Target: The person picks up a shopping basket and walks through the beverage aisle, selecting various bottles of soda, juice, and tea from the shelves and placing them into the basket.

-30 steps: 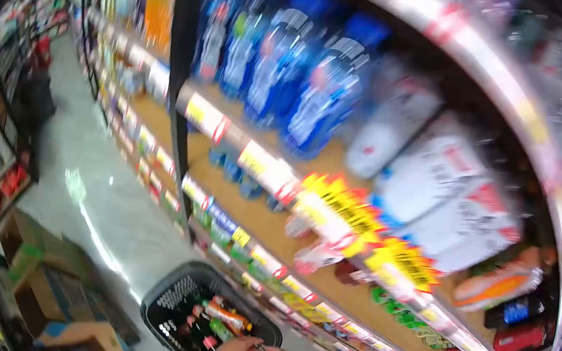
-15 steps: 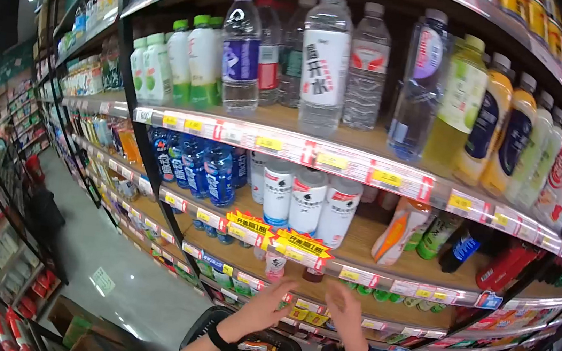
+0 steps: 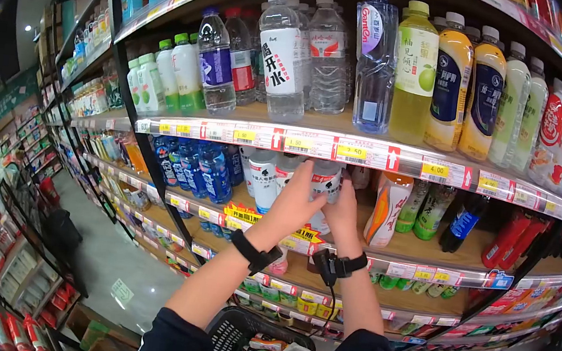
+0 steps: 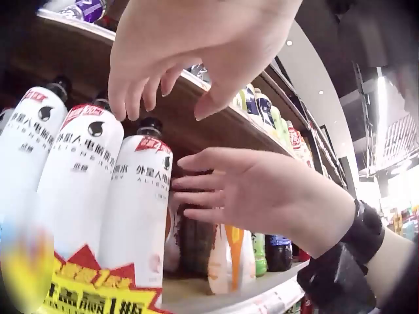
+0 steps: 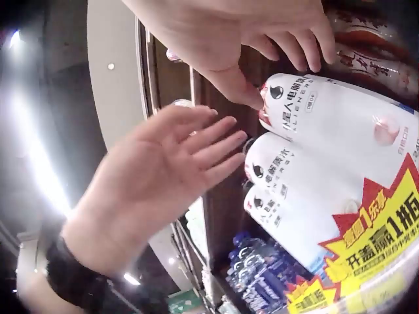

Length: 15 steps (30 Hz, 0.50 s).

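Observation:
In the head view, my left hand (image 3: pixel 291 208) and right hand (image 3: pixel 342 214) reach into the shelf on either side of a white bottle (image 3: pixel 324 181) with a black logo. The left wrist view has my left hand (image 4: pixel 196 46) above the row of white bottles, fingers slightly bent, while my right hand (image 4: pixel 262 193) has its fingers beside the rightmost bottle (image 4: pixel 139 209). Seen in the right wrist view, my right hand (image 5: pixel 245 39) has its thumb at that bottle's top; contact is unclear. My left hand (image 5: pixel 154 176) is spread beside the row.
Above the hands runs a shelf edge with price tags (image 3: pixel 299 143), with drink bottles standing over it. Blue bottles (image 3: pixel 214 174) stand left of the white ones, an orange-and-white bottle (image 3: pixel 387 213) to the right. A black basket (image 3: pixel 228 330) is below the arms.
Both hands have moved up and forward from below the shelf edge to the white bottles. The head view was first blurred and tilted, with the hands low at the basket.

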Available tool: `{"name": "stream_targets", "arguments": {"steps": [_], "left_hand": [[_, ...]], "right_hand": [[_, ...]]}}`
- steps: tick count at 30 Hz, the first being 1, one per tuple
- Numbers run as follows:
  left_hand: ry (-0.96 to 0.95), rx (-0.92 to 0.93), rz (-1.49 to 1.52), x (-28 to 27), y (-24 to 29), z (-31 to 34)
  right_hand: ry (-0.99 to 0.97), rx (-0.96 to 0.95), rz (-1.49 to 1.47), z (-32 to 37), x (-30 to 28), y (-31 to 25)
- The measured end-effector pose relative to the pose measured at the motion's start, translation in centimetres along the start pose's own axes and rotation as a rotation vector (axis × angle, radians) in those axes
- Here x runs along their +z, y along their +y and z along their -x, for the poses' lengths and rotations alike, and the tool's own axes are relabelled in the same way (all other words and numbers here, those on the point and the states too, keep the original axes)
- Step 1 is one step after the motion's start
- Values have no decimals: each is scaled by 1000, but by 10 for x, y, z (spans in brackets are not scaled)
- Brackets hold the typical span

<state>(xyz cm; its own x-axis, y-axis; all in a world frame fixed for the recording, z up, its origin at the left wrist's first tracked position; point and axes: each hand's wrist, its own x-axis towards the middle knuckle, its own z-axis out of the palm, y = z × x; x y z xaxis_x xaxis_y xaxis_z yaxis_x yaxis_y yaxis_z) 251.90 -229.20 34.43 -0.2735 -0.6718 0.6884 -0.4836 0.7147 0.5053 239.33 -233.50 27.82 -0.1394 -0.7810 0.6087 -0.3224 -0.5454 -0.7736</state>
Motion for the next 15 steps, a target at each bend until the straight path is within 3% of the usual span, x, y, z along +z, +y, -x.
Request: {"name": "stream_targets", "arguments": {"steps": [4,10,13,15], "left_hand": [[-68,-176,-108,14,0,-20],[43,-111,-168,35,0,-20],[27,-108,-23,38,0,-16],[11,-96,1,39,1,-12]], "right_hand": [[89,37,72,-5,11,1],[109,87,161,5,4,-6],[262,-49,151,22,2,-8],[228,7,101,34,-5,-18]]}}
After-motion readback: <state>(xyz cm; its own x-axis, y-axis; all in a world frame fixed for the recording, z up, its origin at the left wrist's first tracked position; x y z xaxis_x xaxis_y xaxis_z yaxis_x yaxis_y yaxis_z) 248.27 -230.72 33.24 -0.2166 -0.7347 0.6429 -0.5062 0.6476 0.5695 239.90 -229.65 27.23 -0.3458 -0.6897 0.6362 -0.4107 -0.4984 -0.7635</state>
